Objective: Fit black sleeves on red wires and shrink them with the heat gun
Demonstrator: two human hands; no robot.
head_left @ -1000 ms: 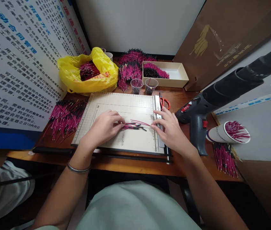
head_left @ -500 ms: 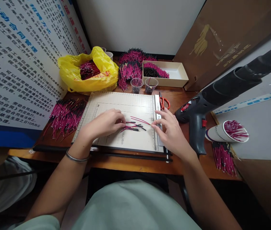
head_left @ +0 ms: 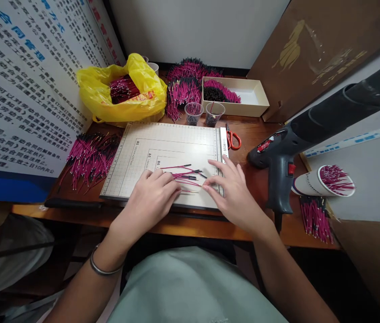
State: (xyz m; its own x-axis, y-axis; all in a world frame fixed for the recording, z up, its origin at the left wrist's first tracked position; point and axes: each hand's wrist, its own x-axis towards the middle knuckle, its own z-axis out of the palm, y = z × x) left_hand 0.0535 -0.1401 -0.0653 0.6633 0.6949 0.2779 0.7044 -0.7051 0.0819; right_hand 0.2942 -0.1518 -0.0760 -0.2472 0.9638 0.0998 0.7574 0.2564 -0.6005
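Note:
My right hand (head_left: 235, 190) is over the right part of a paper cutter's gridded board (head_left: 136, 161), its thumb and forefinger pinched on the tip of a thin magenta wire (head_left: 190, 182). The other fingers are spread. My left hand (head_left: 154, 195) is curled low over the board's front part. Its thumb and forefinger are closed on a wire (head_left: 188, 192) whose thin bare end sticks out to the right. Between the hands lie several magenta wires with black sleeves (head_left: 186, 172), partly covered by my left fingers.
A heat gun (head_left: 279, 166) stands at the right, near a paper cup of wires (head_left: 338, 180). Red-handled scissors (head_left: 233, 139), two plastic cups (head_left: 215, 114), a cardboard box (head_left: 252, 96) and a yellow bag (head_left: 89, 96) are behind. A wire pile (head_left: 92, 157) lies left.
My left hand has moved toward the board's front edge, uncovering more of the wires. The wire in my right hand has come down from above the bundle to lie in front of it.

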